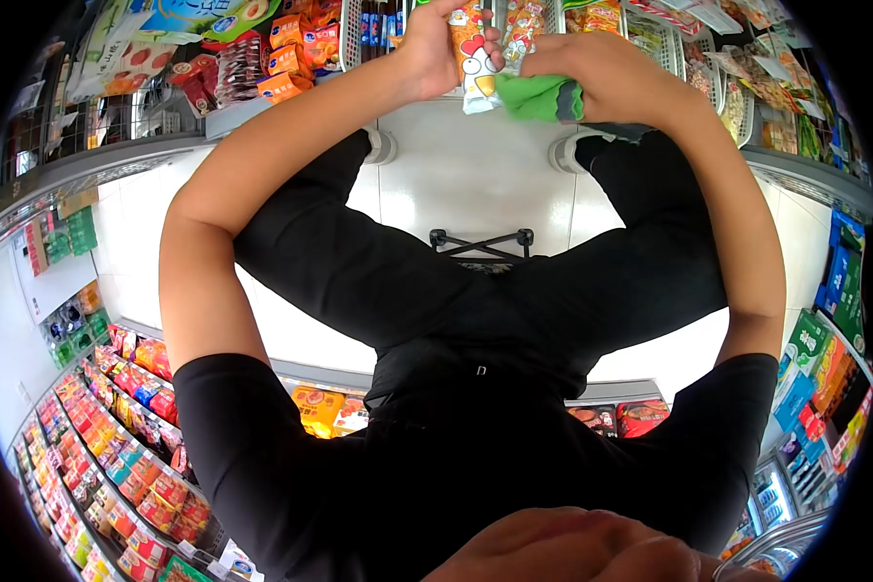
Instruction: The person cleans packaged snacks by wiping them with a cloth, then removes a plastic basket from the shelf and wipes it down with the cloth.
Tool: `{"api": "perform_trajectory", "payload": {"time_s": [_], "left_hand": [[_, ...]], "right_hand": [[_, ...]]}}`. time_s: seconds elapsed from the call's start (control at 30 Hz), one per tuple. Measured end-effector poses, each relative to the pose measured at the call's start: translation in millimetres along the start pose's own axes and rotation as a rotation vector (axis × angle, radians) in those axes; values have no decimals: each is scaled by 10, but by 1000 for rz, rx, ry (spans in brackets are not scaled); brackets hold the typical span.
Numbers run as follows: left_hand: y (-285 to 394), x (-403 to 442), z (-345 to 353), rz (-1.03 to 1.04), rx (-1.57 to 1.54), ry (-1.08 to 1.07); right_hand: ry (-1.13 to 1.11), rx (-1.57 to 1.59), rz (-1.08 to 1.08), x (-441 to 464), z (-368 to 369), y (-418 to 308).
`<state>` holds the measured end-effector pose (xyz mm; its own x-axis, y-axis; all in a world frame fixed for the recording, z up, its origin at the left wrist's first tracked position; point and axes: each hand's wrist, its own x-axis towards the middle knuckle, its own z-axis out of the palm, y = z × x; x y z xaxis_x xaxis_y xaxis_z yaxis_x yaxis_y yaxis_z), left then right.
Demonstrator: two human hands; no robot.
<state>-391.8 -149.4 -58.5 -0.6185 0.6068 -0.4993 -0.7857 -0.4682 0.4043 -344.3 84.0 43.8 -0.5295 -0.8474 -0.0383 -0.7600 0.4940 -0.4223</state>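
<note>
Your left hand (435, 50) held a chicken-printed packet (477, 70) upright by the front edge of the shelf (87, 172), while your right hand (616, 82) gripped a green cloth (536, 98) beside the packet's lower end.

Left arm (209, 262), right arm (747, 233) bowed outward (elbows (199, 218) bent); left grip (436, 48) curled, right grip (606, 78) closed.

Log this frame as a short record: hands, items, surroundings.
left hand: holds a cartoon-chicken packet, upper end toward the shelf; hand at its side
right hand: holds a green cloth with a grey edge; hand beside the packet
second packet: similar print, by the right hand's fingers; held or resting, cannot tell
shelf: white lattice baskets, orange snack packs
floor: pale tiles
between legs: dark folding frame
</note>
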Motion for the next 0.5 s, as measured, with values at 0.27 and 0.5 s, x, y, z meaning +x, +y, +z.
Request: {"api": "perform_trajectory", "payload": {"time_s": [0.27, 0.5], "left_hand": [[-47, -78, 224, 13, 97, 126], [-119, -12, 86, 66, 258, 143]], "right_hand": [[183, -163, 106, -156, -61, 190], [219, -39, -46, -36, -26, 59]]}}
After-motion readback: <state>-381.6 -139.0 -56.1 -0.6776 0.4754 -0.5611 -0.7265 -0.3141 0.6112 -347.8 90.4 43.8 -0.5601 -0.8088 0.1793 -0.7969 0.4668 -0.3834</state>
